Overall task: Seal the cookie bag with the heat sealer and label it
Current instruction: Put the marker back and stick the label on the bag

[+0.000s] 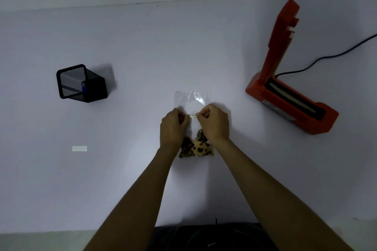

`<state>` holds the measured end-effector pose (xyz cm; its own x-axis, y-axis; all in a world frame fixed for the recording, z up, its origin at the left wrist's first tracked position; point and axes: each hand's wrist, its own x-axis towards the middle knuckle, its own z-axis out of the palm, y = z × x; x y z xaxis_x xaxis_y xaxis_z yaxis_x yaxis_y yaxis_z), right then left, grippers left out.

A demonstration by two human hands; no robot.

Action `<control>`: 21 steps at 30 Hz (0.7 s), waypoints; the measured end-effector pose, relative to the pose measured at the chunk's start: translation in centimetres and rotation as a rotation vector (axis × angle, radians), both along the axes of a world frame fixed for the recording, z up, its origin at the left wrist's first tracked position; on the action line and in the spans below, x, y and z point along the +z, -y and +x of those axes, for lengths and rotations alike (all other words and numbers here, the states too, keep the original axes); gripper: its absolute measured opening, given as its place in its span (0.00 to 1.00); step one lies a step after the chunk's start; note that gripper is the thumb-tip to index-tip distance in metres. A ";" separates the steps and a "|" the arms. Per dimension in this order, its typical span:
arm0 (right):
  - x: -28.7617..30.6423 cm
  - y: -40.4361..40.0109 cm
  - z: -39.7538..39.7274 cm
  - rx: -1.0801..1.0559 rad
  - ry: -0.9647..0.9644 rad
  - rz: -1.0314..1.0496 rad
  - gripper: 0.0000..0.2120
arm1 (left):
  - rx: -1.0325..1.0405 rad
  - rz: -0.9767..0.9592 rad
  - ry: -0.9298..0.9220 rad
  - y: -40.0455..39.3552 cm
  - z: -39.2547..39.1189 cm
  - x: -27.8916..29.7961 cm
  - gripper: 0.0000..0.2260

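Note:
A clear cookie bag [192,99] lies flat in the middle of the white table, its open end pointing away from me and several chocolate-chip cookies [196,146] at its near end. Over the bag's middle, a small white label [192,116] with handwriting is stretched between my two hands. My left hand [173,127] pinches the label's left end and my right hand [214,122] pinches its right end. The orange heat sealer [289,96] stands to the right with its arm raised.
A black mesh pen holder [81,83] with a blue pen stands at the left. A blank white label strip [79,148] lies on the table at the near left. The sealer's black cord [326,57] runs off to the right. The table's [122,47] near edge is just below my elbows.

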<state>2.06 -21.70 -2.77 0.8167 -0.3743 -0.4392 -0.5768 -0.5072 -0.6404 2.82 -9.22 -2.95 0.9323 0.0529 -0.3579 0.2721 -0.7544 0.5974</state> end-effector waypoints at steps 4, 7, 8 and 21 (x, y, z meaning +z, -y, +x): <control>0.0 0.1 0.0 0.001 0.001 0.013 0.03 | 0.020 -0.031 -0.004 -0.1 0.2 -0.2 0.06; 0.1 0.4 0.0 -0.027 0.012 0.058 0.08 | 0.008 -0.042 -0.005 -0.2 0.4 -0.2 0.08; 0.2 0.4 -0.1 -0.035 0.011 0.070 0.10 | 0.005 -0.046 -0.004 -0.2 0.5 -0.1 0.09; -0.1 1.7 0.0 0.053 0.004 0.047 0.10 | -0.039 -0.048 -0.105 -0.5 1.3 0.1 0.09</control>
